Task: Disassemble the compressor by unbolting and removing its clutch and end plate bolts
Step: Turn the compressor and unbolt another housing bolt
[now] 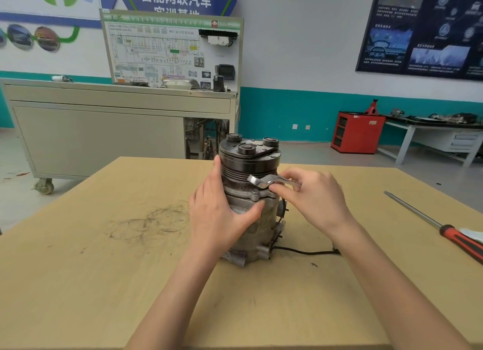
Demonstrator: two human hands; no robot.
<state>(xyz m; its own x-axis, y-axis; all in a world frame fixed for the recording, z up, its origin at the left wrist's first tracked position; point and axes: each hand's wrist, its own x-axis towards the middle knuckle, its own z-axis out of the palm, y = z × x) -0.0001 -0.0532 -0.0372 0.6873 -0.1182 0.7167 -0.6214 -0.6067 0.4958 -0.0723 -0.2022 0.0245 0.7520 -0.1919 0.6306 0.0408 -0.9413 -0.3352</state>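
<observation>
While bare wood runs back from the table's [104, 271] six o'clock edge, the compressor [251, 226] stands upright at centre, clutch [249, 150] on top. The left hand [217, 213] presses flat-fingered on its nine o'clock side. The right hand [313, 200] pinches a wrench [264, 181] just above a flange bolt [254, 194]. A screwdriver [444, 229] lies well apart at three o'clock.

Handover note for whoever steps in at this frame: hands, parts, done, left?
Left hand: flat against the grey metal compressor, bracing it upright on the tan wooden table.
Right hand: pinches a silver offset wrench, its head just above a flange bolt.
Done: nothing visibly removed; black clutch on top.
Left: seat wrench, undo bolts, remove clutch. Red-handled screwdriver lies at right.
</observation>
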